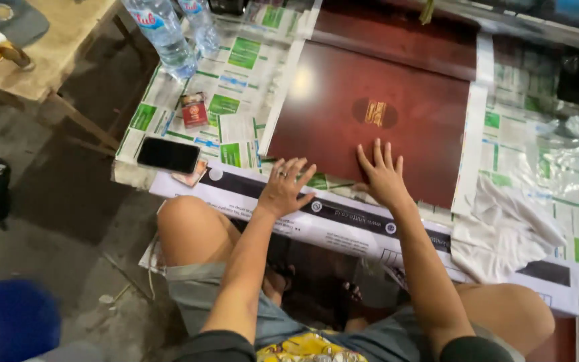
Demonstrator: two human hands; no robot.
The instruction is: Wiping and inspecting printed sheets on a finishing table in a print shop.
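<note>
A glossy dark red board (343,107) with a gold emblem (375,113) lies flat on a paper-covered work surface (236,74). My right hand (383,175) rests flat on the board's near edge, fingers spread. My left hand (286,188) lies open with fingers apart on the paper just below the board's near left corner, touching its edge. A ring shows on one finger of the left hand. Neither hand holds anything.
A black phone (168,155) lies at the surface's left edge, a small red pack (194,109) beyond it. Two clear plastic bottles (166,33) stand at the far left. A white cloth (504,228) and crumpled plastic (571,147) lie right. A wooden table (55,40) stands far left.
</note>
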